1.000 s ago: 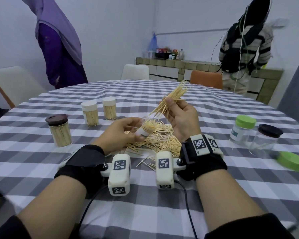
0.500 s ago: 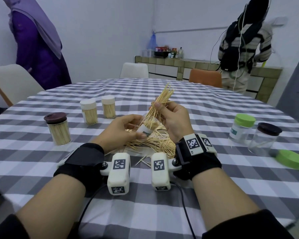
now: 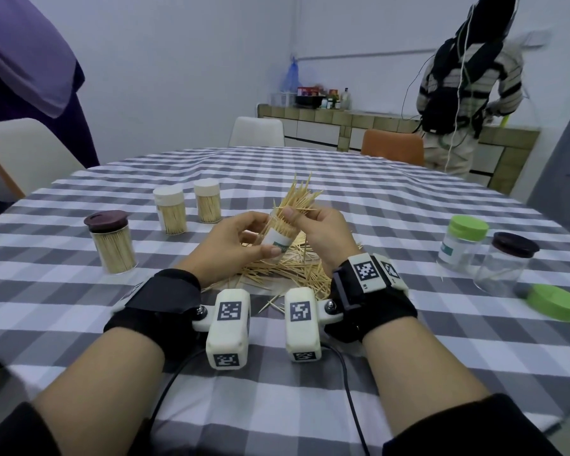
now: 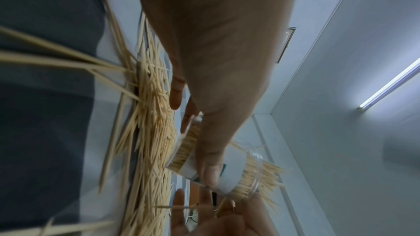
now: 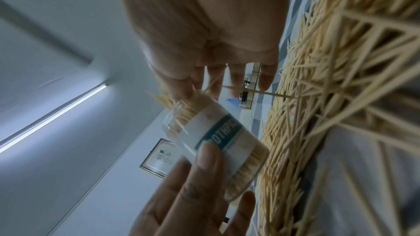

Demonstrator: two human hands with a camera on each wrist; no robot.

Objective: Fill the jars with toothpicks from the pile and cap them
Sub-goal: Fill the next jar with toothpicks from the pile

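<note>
My left hand [image 3: 260, 240] grips a clear labelled jar [image 3: 276, 239], tilted with its mouth up and away from me, just above the toothpick pile [image 3: 297, 269]. The jar [image 5: 218, 135] is packed with toothpicks. My right hand [image 3: 298, 216] pinches a bundle of toothpicks [image 3: 298, 199] at the jar's mouth; their far ends fan out above it. In the left wrist view my thumb lies across the jar [image 4: 229, 171], beside the pile [image 4: 150, 132]. In the right wrist view the pile [image 5: 318, 96] lies to the right.
Three capped, filled jars stand at the left: one with a brown lid [image 3: 111, 241] and two with white caps [image 3: 170, 210], [image 3: 207, 202]. At the right stand a green-lidded jar [image 3: 461, 245], a brown-lidded jar [image 3: 507, 263] and a loose green lid [image 3: 555, 302]. Two people stand beyond the table.
My right hand has brought the bundle down and to the left, from above the pile to the jar's mouth. My left hand has raised the jar and turned it more upright.
</note>
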